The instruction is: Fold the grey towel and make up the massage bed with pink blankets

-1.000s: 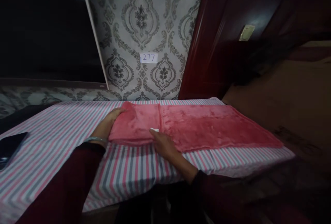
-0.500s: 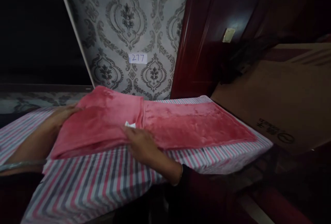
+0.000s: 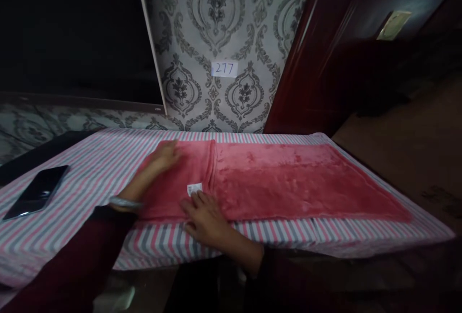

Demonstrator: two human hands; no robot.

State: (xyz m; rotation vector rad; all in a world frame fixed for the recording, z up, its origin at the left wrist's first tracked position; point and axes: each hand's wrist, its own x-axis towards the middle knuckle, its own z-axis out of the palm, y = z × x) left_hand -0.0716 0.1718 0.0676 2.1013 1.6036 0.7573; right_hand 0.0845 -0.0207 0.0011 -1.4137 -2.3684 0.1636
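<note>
A pink plush blanket (image 3: 296,183) lies along a striped cloth, its left part folded over in layers that end in an edge near the middle. My left hand (image 3: 166,155), blurred by motion, rests on the far side of the folded part with its fingers stretched out. Nearer to me, my right hand (image 3: 206,217) lies on the front of the fold, fingers apart. Just beyond its fingertips is a small white label (image 3: 194,189) on the blanket.
The striped cloth (image 3: 97,173) covers the table. At its left lies a black phone (image 3: 38,191). A large dark screen (image 3: 75,33) stands behind on the left. A cardboard box (image 3: 404,144) stands at the right, beside a dark red door panel (image 3: 325,72).
The raised left part of the blanket now lies flat and folded over. My left hand has moved from its outer left edge onto the top. The view has shifted left, showing the phone.
</note>
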